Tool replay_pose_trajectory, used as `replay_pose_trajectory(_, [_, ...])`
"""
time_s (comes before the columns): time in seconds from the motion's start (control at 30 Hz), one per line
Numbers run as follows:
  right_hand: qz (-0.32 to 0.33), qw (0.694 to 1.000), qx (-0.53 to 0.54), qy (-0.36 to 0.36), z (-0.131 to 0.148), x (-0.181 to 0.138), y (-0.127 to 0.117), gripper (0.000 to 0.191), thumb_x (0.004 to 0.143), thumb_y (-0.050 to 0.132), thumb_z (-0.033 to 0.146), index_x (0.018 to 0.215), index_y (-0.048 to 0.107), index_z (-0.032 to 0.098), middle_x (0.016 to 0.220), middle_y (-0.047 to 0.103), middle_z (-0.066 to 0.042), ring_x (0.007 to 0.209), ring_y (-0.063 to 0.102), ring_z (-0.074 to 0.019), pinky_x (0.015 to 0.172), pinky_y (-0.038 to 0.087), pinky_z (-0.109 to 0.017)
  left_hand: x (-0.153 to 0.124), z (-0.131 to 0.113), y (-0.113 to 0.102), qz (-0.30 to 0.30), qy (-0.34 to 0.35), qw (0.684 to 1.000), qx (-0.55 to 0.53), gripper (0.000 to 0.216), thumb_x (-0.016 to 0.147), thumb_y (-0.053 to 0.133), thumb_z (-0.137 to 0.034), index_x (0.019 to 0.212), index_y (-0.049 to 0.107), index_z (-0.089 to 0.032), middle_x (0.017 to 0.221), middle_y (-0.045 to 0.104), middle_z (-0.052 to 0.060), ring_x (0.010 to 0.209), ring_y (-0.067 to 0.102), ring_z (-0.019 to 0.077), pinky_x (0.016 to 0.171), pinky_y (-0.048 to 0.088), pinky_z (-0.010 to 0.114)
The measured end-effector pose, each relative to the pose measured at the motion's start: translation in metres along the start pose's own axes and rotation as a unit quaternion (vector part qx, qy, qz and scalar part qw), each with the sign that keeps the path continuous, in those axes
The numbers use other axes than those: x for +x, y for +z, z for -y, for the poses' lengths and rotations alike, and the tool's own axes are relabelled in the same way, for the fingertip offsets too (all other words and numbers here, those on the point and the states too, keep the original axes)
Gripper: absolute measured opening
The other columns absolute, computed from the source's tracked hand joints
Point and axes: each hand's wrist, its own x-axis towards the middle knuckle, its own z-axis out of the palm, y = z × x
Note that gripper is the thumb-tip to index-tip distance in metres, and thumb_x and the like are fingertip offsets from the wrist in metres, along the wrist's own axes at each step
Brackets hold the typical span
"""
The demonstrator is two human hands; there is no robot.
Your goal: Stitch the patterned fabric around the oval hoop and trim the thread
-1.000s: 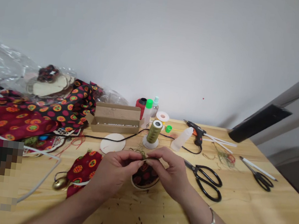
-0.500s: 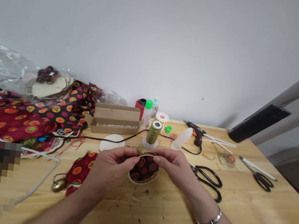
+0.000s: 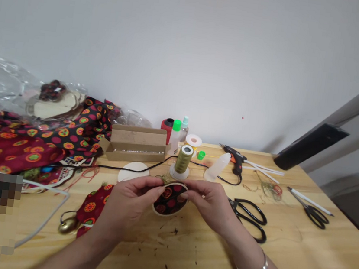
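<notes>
A round disc [image 3: 170,203] with a pale rim and dark patterned fabric on its face is held tilted above the table. My left hand [image 3: 135,197] pinches its upper left edge between thumb and fingers. On the upper right edge, my right hand [image 3: 208,203] grips it the same way. Some olive thread shows by the left fingertips, just behind the rim. Close behind the disc stands an olive thread spool [image 3: 182,161]. Black-handled scissors [image 3: 251,217] lie right of my right hand, their blades partly hidden. Dark red patterned fabric [image 3: 94,204] lies beside my left forearm.
An open cardboard box [image 3: 136,149], a green-capped bottle [image 3: 174,138] and a white bottle [image 3: 217,167] stand behind. A glue gun [image 3: 235,156] and more scissors [image 3: 312,212] lie right. Fabric [image 3: 65,133] is heaped left; a brass bell [image 3: 68,224] lies near. Black scraps dot the front.
The disc has moved slightly up and left and tilted so that it looks flatter. Both hands keep their hold on its edge. The view has shifted a little.
</notes>
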Motion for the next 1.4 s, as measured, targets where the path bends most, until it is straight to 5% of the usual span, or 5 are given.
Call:
replay_pose_trajectory(0.43, [-0.069,0.995,-0.071,-0.021,0.001,-0.004,0.001,0.016,0.078,0.059,0.015,0.081,0.072,0.023,0.073,0.072,0.003,0.064,0.063,-0.0117,0.061,0.047,-0.019,0.004,0.012,-0.005,0.031,0.006,0.999,-0.028,0.020,0.058,0.079,-0.027,0.076,0.074,-0.019,0.072,0.075,-0.001,0.066,0.065,0.0127,0.067,0.051,0.020])
replay_pose_trajectory(1.03, [-0.074,0.996,-0.036,0.016,-0.002,-0.001,0.009,0.011,0.078,0.059,0.018,0.078,0.070,0.021,0.073,0.071,0.000,0.067,0.064,-0.0142,0.064,0.049,-0.023,0.005,0.010,-0.004,0.076,-0.057,0.986,-0.134,0.017,0.063,0.077,-0.021,0.079,0.074,-0.017,0.077,0.076,0.003,0.066,0.067,0.0127,0.065,0.051,0.020])
replay_pose_trajectory(1.4, [-0.086,0.995,0.010,0.041,-0.003,-0.002,0.017,0.009,0.076,0.060,0.016,0.074,0.067,0.020,0.072,0.071,0.000,0.066,0.065,-0.0146,0.064,0.051,-0.024,0.005,0.014,-0.005,0.070,-0.031,0.987,-0.141,0.017,0.066,0.075,-0.021,0.083,0.072,-0.017,0.080,0.076,0.003,0.070,0.068,0.0137,0.069,0.053,0.022])
